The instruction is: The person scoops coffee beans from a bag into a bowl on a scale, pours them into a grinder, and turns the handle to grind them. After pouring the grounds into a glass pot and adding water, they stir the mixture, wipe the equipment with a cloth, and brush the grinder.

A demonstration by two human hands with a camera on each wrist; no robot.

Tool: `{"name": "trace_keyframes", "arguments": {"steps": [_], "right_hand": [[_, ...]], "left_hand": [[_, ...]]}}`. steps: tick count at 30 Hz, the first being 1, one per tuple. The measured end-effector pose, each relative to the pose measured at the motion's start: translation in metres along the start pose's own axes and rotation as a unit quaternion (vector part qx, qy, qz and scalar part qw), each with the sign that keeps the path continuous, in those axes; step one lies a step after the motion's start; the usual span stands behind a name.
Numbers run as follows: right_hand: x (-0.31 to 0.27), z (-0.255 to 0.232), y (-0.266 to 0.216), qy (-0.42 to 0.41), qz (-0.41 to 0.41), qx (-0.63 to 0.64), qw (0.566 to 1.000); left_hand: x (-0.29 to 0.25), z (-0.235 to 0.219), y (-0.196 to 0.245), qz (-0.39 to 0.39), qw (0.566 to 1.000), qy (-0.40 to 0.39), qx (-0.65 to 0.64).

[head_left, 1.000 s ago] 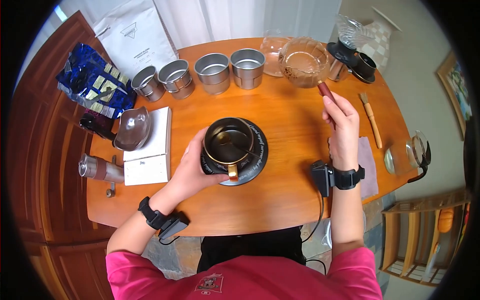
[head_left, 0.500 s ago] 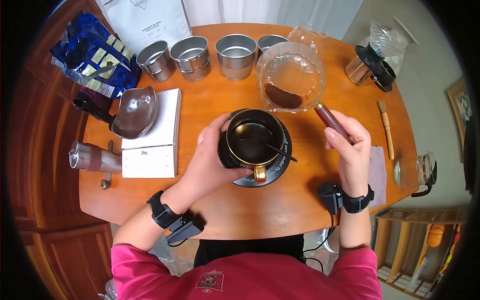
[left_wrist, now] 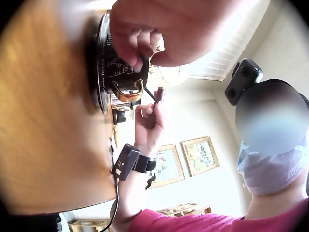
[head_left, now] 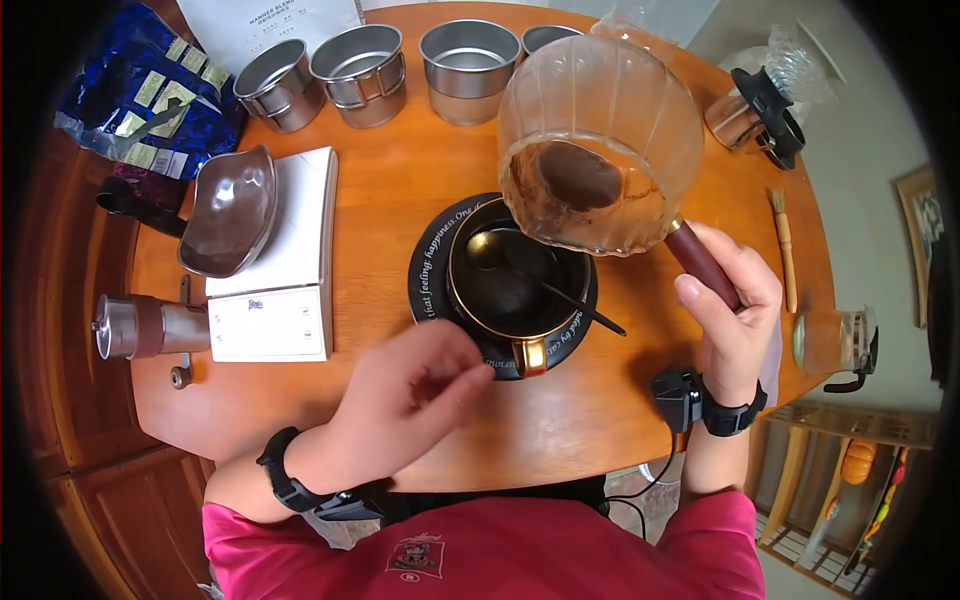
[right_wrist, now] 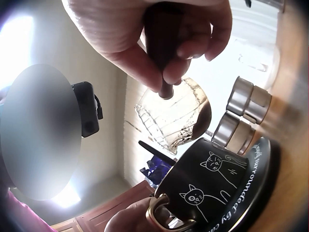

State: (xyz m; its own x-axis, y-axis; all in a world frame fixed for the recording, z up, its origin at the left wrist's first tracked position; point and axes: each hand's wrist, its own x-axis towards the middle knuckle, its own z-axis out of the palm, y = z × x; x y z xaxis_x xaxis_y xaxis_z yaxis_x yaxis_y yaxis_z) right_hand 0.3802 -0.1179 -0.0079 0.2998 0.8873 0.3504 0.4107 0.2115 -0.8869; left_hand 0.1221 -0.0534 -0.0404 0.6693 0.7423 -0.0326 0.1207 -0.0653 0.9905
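Observation:
My right hand (head_left: pixel 738 315) grips the dark wooden handle (head_left: pixel 703 262) of a ribbed glass coffee pot (head_left: pixel 610 95). The pot tilts over the far right rim of a black cup (head_left: pixel 505 300), with a little dark coffee (head_left: pixel 578 178) in it. That cup, gold-rimmed and gold-handled, stands on a black lettered saucer (head_left: pixel 432 265); white cat drawings show on its side in the right wrist view. A spoon (head_left: pixel 484 250) with a gold bowl and black handle leans inside. Beside the saucer's near left edge, my left hand (head_left: pixel 400 400) holds nothing, its fingers loosely curled.
Several steel cups (head_left: pixel 470 75) line the back. At left are a white scale (head_left: pixel 270 325), a brown dish (head_left: pixel 232 210), a hand grinder (head_left: pixel 160 328) and a blue bag (head_left: pixel 150 95). A brush (head_left: pixel 785 250) and a glass jug (head_left: pixel 830 340) lie to the right.
My left hand has let go of the cup and drawn back toward me. My right hand has brought the glass pot closer, over the cup, and tilted it further.

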Motion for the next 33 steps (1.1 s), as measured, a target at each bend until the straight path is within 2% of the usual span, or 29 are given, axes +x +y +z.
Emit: {"name": "trace_keyframes", "arguments": {"steps": [2, 3, 4, 6, 7, 9, 10, 12, 15, 33], "right_hand": [[0.001, 0.001, 0.000, 0.000, -0.012, 0.000, 1.000], [0.001, 0.001, 0.000, -0.001, -0.011, 0.001, 1.000], [0.001, 0.001, -0.001, -0.009, -0.013, -0.004, 1.000], [0.001, 0.001, -0.001, -0.017, -0.014, -0.010, 1.000], [0.001, 0.001, 0.000, -0.022, -0.016, -0.008, 1.000], [0.002, 0.002, 0.000, -0.029, -0.019, -0.006, 0.999], [0.001, 0.003, 0.000, -0.031, -0.025, -0.004, 0.999], [0.001, 0.003, 0.000, -0.032, -0.030, -0.001, 0.999], [0.002, 0.003, -0.001, -0.041, -0.031, -0.016, 0.999], [0.003, 0.005, 0.003, -0.045, -0.066, -0.057, 0.995]], "left_hand": [[-0.002, 0.001, 0.008, -0.108, 0.990, -0.082, -0.034], [-0.002, -0.001, 0.009, -0.128, 0.986, -0.103, -0.042], [-0.002, -0.001, 0.009, -0.130, 0.985, -0.103, -0.042], [-0.001, 0.000, 0.008, -0.142, 0.969, -0.138, -0.147], [-0.001, 0.002, 0.005, -0.143, 0.969, -0.138, -0.148], [-0.001, 0.006, -0.006, -0.147, 0.920, -0.196, -0.305], [-0.002, 0.009, -0.009, -0.148, 0.920, -0.195, -0.306], [-0.002, 0.012, -0.016, -0.089, 0.922, -0.201, -0.318], [0.000, 0.009, -0.023, -0.067, 0.933, -0.212, -0.285], [-0.001, 0.005, -0.010, -0.098, 0.942, -0.215, -0.238]]}}
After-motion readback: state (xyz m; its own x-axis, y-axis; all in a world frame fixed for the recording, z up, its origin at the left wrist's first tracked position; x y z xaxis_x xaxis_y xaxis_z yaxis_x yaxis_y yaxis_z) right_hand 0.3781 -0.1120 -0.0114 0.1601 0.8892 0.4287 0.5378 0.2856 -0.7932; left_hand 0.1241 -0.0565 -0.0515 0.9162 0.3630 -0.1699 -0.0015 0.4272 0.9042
